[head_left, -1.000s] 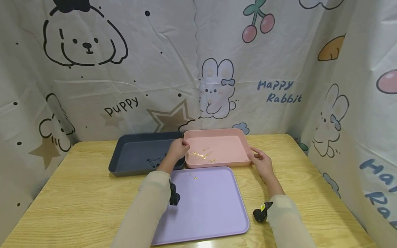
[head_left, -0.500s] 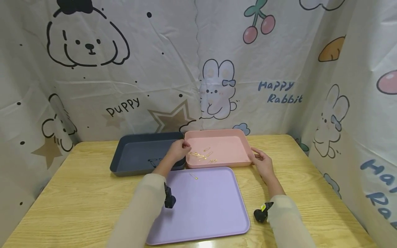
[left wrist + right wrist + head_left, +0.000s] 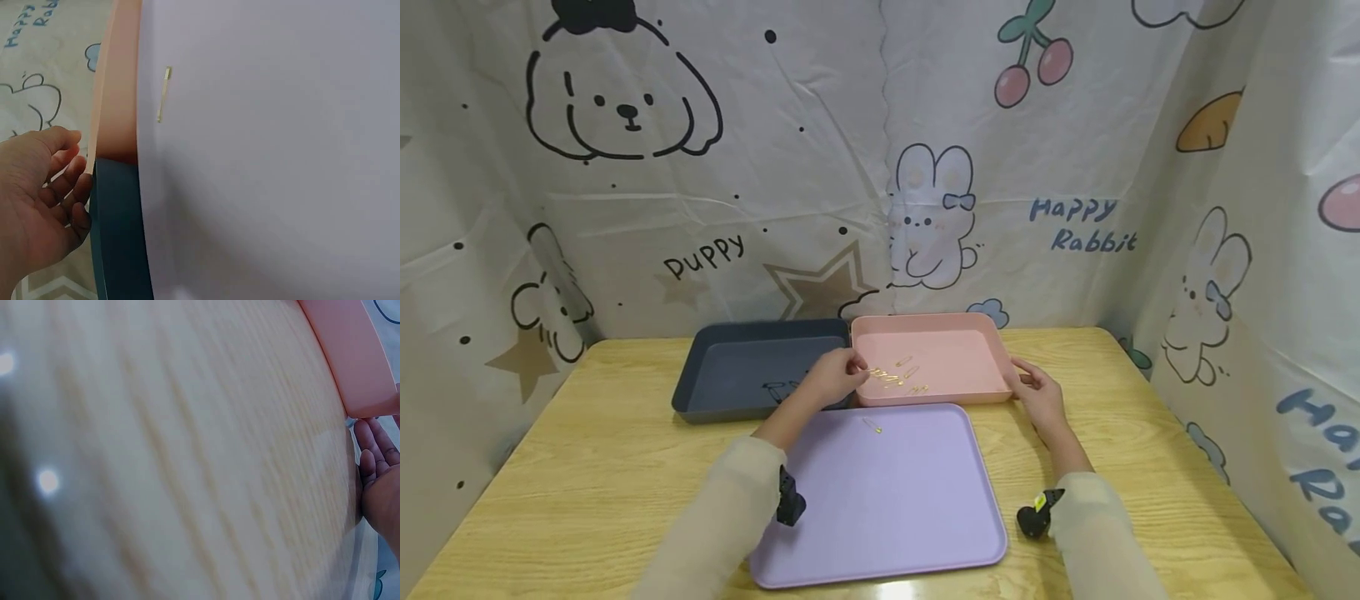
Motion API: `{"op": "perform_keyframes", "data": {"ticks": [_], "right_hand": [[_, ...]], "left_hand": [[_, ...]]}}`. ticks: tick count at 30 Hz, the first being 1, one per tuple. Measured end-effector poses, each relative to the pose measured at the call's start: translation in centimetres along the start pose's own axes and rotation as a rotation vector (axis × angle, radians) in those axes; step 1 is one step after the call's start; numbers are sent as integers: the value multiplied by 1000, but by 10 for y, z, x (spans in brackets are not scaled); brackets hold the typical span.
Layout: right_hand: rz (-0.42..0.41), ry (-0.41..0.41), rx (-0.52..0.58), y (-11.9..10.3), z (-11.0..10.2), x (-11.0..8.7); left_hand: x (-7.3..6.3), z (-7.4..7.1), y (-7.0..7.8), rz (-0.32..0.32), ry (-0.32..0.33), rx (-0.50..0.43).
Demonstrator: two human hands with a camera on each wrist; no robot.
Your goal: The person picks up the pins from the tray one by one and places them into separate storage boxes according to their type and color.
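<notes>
My left hand [image 3: 833, 377] reaches over the joint between the dark grey tray [image 3: 722, 412] and the pink tray [image 3: 955, 358], fingertips beside several gold safety pins [image 3: 887, 377] in the pink one. Its fingers are loosely bent in the left wrist view, where nothing shows between them. At the pink tray's right end, my right hand [image 3: 1041, 400] holds the side, thumb and fingers at the edge; part of the grip is hidden. One gold safety pin [image 3: 872, 425] lies on the lilac tray [image 3: 895, 500] in front. Black safety pins [image 3: 775, 390] lie in the grey tray.
All three trays stand on a wood-grain table [image 3: 580, 467]. The grey and pink trays sit side by side at the back, against a printed cloth [image 3: 820, 100]. My left forearm passes over the lilac tray's left part.
My left hand has shifted slightly right and forward, towards the gold safety pins in the pink tray. My right hand stays at the pink tray's right end. The whole view has drifted a little.
</notes>
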State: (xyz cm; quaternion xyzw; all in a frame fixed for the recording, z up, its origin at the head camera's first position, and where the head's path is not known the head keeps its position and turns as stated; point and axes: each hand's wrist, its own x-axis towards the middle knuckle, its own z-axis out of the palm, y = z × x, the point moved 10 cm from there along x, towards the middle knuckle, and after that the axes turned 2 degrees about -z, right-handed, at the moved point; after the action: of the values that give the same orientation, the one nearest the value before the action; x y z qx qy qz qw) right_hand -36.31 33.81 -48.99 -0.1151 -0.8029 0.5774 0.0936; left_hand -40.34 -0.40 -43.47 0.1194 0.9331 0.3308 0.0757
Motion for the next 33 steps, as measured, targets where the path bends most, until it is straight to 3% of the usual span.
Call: {"op": "perform_keyframes", "data": {"ticks": [8,13,19,22,33], "right_hand": [[-2,5,0,1,-1,1],[-5,4,0,-1,-1,0],[-6,-1,-11,-2,0,-1],[-1,0,-4,-2,0,-1],[9,-4,-6,-2,1,-1]], "left_hand": [[-14,5,0,27,-42,62],[-24,6,4,99,-40,104],[-40,5,15,196,14,277],[-47,6,21,229,27,318],[-62,29,29,268,-96,342]]}}
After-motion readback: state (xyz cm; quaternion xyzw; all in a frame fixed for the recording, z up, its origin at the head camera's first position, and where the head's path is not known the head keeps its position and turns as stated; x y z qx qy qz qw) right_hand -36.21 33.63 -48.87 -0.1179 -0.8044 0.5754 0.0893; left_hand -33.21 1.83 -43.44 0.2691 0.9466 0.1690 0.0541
